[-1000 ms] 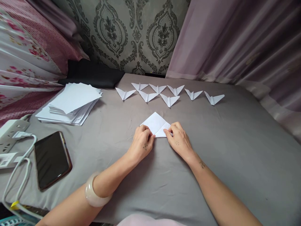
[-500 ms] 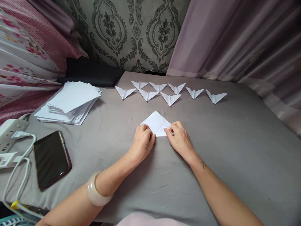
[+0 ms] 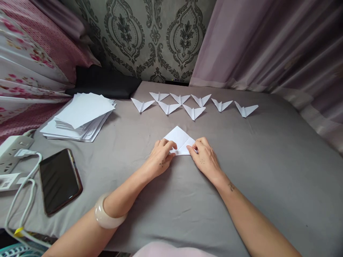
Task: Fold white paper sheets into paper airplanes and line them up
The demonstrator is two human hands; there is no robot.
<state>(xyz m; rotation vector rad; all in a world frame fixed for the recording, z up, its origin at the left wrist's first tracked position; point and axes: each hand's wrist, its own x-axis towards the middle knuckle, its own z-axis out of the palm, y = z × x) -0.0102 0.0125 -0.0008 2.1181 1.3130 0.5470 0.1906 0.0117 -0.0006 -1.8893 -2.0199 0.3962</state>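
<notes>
A small white sheet of paper (image 3: 177, 136), folded to a point at its far end, lies on the grey cloth in front of me. A diagonal crease runs across it, and its near edge is straight. My left hand (image 3: 160, 156) is at its left corner, fingers curled over the paper and thumb by the near edge, with a small gap between thumb and forefinger. Pinched at the right corner is my right hand (image 3: 205, 155), thumb on top. Both hands hide the side corners. Beyond them sit several folded paper planes (image 3: 194, 112) with spread wings.
At the left are a stack of white paper (image 3: 83, 112), a dark phone (image 3: 60, 182), and a white power strip (image 3: 12, 153) with cables (image 3: 23, 200). A folded black cloth (image 3: 104, 84) lies behind the stack. Curtains (image 3: 241, 46) hang at both sides.
My left hand has shifted slightly left and its thumb and forefinger have parted a little at the paper's corner. The right hand and the paper stay nearly where they were.
</notes>
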